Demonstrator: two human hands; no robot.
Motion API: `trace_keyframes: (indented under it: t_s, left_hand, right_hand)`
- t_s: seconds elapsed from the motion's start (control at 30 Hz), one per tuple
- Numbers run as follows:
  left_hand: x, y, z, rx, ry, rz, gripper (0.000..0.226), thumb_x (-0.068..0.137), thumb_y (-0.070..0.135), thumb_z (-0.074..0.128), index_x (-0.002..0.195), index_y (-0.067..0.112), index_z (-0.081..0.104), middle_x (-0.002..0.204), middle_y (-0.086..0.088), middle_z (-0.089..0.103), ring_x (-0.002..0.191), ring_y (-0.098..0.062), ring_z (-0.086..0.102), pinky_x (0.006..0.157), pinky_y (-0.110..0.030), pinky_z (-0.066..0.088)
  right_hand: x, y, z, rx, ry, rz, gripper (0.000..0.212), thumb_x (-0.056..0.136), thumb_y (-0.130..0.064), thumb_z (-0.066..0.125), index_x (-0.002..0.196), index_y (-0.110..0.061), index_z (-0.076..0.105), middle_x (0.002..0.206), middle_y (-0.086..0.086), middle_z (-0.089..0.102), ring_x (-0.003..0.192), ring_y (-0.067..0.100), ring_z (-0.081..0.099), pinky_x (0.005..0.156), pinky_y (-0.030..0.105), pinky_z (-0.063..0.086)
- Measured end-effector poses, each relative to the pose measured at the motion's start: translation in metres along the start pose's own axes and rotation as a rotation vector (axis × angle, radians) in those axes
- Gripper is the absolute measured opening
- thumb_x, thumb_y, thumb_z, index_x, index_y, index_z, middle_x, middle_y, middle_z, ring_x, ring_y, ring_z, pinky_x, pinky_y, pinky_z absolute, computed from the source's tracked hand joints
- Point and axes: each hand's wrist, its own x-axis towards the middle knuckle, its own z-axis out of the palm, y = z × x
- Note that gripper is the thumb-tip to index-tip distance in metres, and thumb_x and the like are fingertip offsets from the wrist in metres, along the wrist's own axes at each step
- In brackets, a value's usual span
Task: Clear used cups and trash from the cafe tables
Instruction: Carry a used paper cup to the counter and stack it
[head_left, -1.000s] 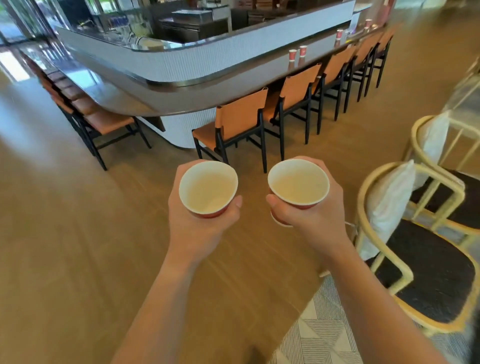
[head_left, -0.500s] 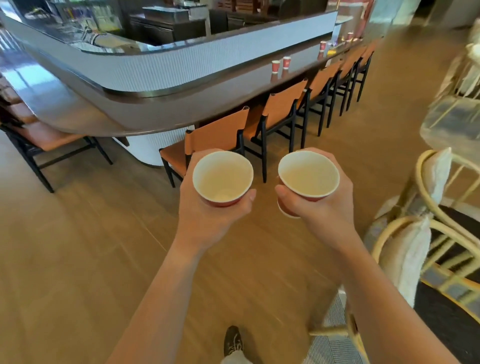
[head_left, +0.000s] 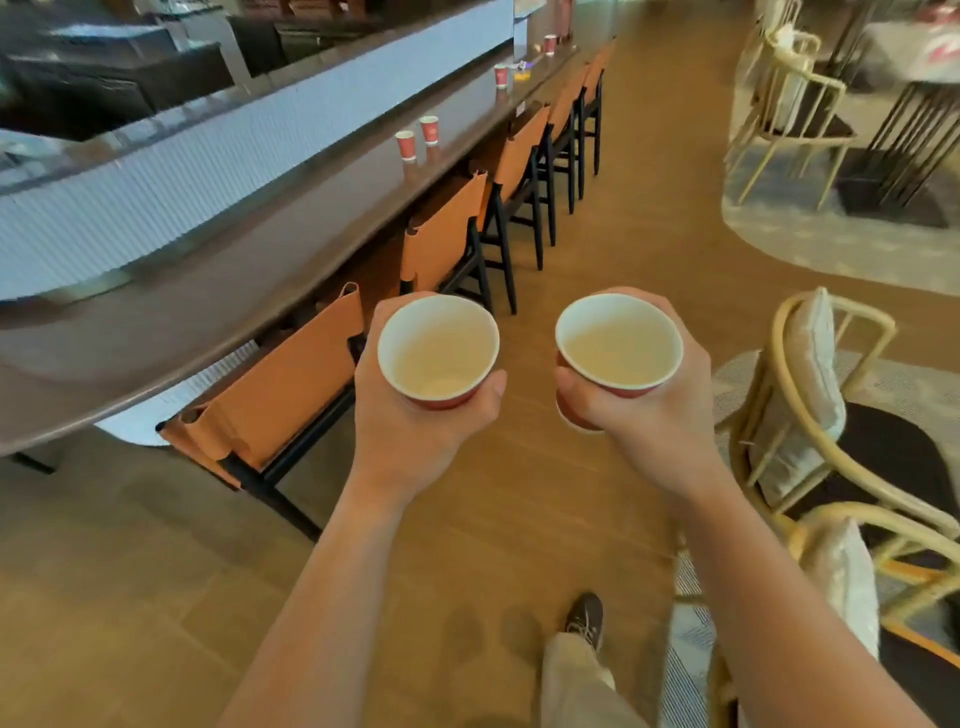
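1. L hand (head_left: 410, 431): fingers and thumb curled round the left cup (head_left: 439, 353). Thumb tip lies on the near-right wall, fingers wrap the far side. Forearm reaches up from the bottom edge.
2. Left cup: red paper wall, white rim, pale inside, nothing visible in it. Held upright in mid-air over the wooden floor (head_left: 130, 597), just right of the nearest orange chair (head_left: 280, 395).
3. R hand (head_left: 649, 426): curled round the right cup (head_left: 618, 345) in the same way, thumb across the near-left wall, fingers round the far side.
4. Right cup: same type, upright, approx. level with the left cup, a gap between the two. A pale rim shows below the thumb; whether that is the base or a 2nd nested cup cannot be told.
5. Bar counter (head_left: 260, 270): dark curved top, runs from lower left to upper centre, white ribbed front above it.
6. Counter cups: a pair standing close together (head_left: 405, 144) and (head_left: 429, 129), plus two single ones further along (head_left: 501, 75) and (head_left: 550, 44). All red, upright, well apart from the hands.
7. Row of orange chairs (head_left: 447, 234): black legs, tucked along the counter edge.
8. Rattan armchair (head_left: 779, 415) w/ pale cushion (head_left: 815, 353) stands right of the R hand on a striped rug (head_left: 691, 649).
9. Dark shoe (head_left: 586, 618) and light trouser leg (head_left: 576, 686): bottom centre, between the forearms.
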Motion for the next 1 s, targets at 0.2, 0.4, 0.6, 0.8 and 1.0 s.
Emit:
trace_keyframes:
  t_s: [0.2,0.4,0.6,0.8,1.0]
  left_hand:
    - [0.132,-0.084,0.094,0.005,-0.018,0.005,0.064,0.071,0.033,0.086,0.125,0.03,0.052,0.121,-0.002,0.062,0.117,-0.02,0.065,0.092,-0.025,0.057]
    - [0.263,-0.125,0.184,-0.02,-0.02,0.056,0.063,0.072,0.036,0.082,0.124,0.038,0.048,0.119,0.031,0.058,0.121,0.004,0.057,0.092,-0.01,0.05]
    - [0.347,-0.19,0.246,-0.05,-0.042,0.032,0.063,0.072,0.036,0.082,0.126,0.036,0.048,0.121,0.019,0.059,0.12,0.002,0.058,0.093,-0.011,0.05]
    - [0.437,-0.283,0.299,-0.111,-0.07,0.036,0.06,0.073,0.033,0.082,0.123,0.031,0.049,0.118,0.02,0.06,0.116,0.003,0.06,0.09,-0.011,0.051]
    - [0.583,-0.384,0.366,-0.17,-0.082,0.048,0.061,0.074,0.029,0.082,0.124,0.022,0.049,0.118,0.004,0.058,0.114,0.004,0.059,0.091,-0.011,0.05]
  right_hand:
    - [0.137,0.095,-0.054,0.015,0.046,-0.023,0.063,0.071,-0.034,0.085,0.124,-0.015,0.058,0.116,-0.002,0.066,0.109,0.008,0.065,0.087,0.014,0.05]
    - [0.265,0.149,-0.117,-0.002,0.131,-0.053,0.064,0.07,-0.032,0.086,0.125,-0.014,0.058,0.115,-0.005,0.066,0.107,0.005,0.065,0.085,0.013,0.05]
    - [0.361,0.215,-0.152,-0.03,0.142,-0.033,0.061,0.07,-0.029,0.087,0.123,-0.02,0.058,0.115,-0.003,0.066,0.107,0.007,0.066,0.087,0.014,0.05]
    - [0.462,0.305,-0.165,-0.08,0.139,-0.009,0.06,0.071,-0.028,0.086,0.122,-0.017,0.058,0.114,-0.005,0.065,0.105,0.004,0.066,0.087,0.014,0.049]
    - [0.617,0.39,-0.178,-0.17,0.144,-0.004,0.06,0.069,-0.03,0.086,0.121,-0.017,0.058,0.112,0.0,0.066,0.103,0.005,0.066,0.087,0.015,0.049]
